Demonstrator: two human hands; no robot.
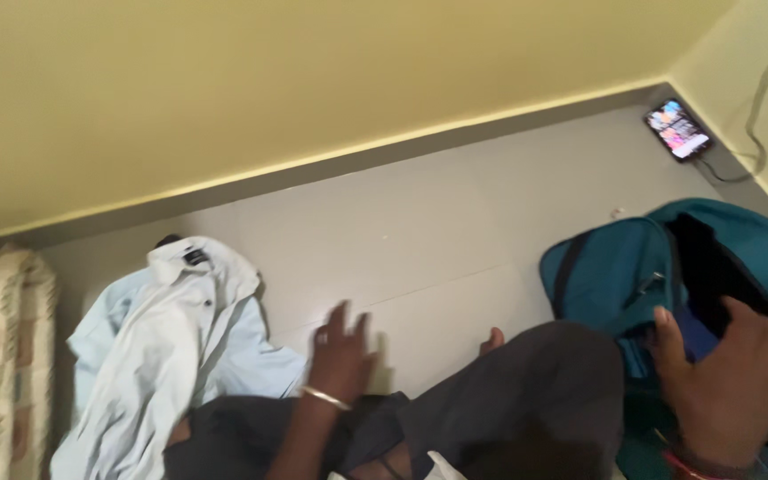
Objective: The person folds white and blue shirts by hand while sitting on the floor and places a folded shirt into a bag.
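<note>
Grey floor (455, 222) with pale-blue shirt (171, 338), teal bag (615, 276), lit phone (677, 130).

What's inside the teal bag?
The teal bag is open. Its inside is mostly dark; a bit of blue fabric shows by the right hand, which rests at the opening. Anything deeper is hidden by shadow and the hand.

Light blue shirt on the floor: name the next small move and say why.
Probably slide the left hand left onto the shirt. That hand hovers open beside its edge, holding nothing, while the right hand holds the teal bag open.
</note>
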